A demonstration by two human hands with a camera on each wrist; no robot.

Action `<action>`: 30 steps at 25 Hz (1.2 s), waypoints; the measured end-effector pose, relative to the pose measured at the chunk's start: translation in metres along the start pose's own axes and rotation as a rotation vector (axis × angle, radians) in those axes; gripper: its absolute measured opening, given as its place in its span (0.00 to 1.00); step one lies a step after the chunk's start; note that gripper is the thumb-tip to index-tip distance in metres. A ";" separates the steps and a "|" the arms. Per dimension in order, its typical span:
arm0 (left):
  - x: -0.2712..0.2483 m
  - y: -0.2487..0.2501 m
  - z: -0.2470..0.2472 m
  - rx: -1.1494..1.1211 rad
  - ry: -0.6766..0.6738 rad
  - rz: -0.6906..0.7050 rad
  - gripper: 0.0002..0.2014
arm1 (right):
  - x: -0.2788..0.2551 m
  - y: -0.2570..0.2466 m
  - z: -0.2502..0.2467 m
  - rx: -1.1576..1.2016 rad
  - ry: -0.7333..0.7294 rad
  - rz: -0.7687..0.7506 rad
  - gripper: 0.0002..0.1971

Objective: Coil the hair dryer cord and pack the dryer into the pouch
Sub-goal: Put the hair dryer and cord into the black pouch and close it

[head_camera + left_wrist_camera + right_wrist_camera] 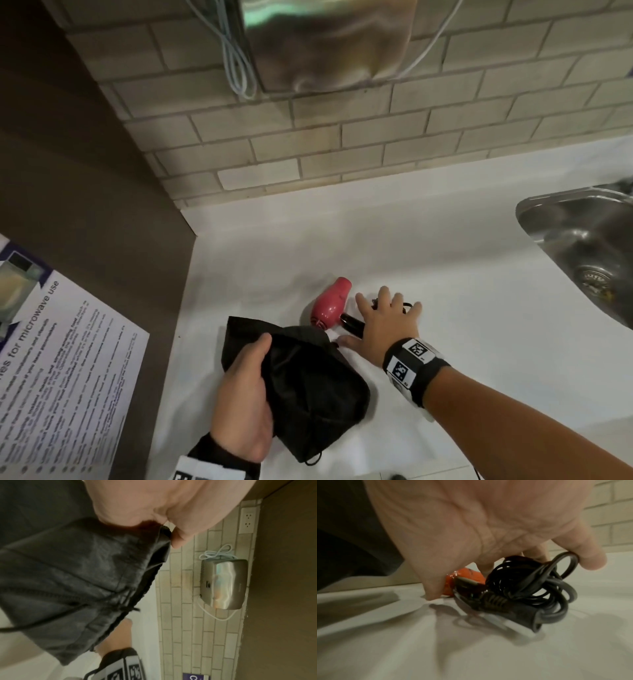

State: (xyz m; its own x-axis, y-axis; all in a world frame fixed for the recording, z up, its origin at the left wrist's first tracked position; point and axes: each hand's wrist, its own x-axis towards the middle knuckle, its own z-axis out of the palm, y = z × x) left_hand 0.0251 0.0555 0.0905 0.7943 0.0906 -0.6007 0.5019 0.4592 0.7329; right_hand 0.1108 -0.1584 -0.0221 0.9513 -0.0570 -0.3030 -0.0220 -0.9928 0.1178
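Note:
A pink hair dryer [330, 303] with a black handle [352, 323] lies on the white counter [462, 274]. Its black cord [530, 586] sits bundled in loops beside the handle, mostly hidden under my right hand [387, 318] in the head view. That hand is spread, fingers straight, just over the bundle; in the right wrist view one fingertip [590, 559] touches a loop and the dryer [465, 580] shows behind the cord. My left hand [246, 380] grips the black drawstring pouch [308, 377] near its rim, thumb on top. In the left wrist view the pouch [77, 574] hangs from that grip.
A steel sink [582, 240] is set into the counter at the right. A metal hand dryer [325, 41] with white cables hangs on the tiled wall behind. A printed microwave notice [61, 359] lies at the left beside a dark panel.

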 end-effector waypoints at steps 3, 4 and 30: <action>0.001 -0.007 -0.002 0.005 0.011 -0.033 0.20 | 0.006 -0.004 0.007 -0.050 0.052 -0.054 0.39; 0.003 -0.009 -0.003 0.009 0.007 -0.040 0.21 | 0.006 -0.004 0.008 -0.050 0.064 -0.062 0.35; 0.078 0.061 0.054 0.201 -0.010 0.334 0.23 | -0.052 0.037 -0.117 1.217 -0.388 -0.654 0.06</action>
State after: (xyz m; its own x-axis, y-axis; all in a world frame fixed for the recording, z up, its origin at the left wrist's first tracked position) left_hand 0.1359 0.0426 0.1055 0.9281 0.1971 -0.3157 0.2711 0.2234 0.9363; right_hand 0.0966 -0.1801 0.1085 0.7550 0.6088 -0.2434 -0.0549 -0.3112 -0.9488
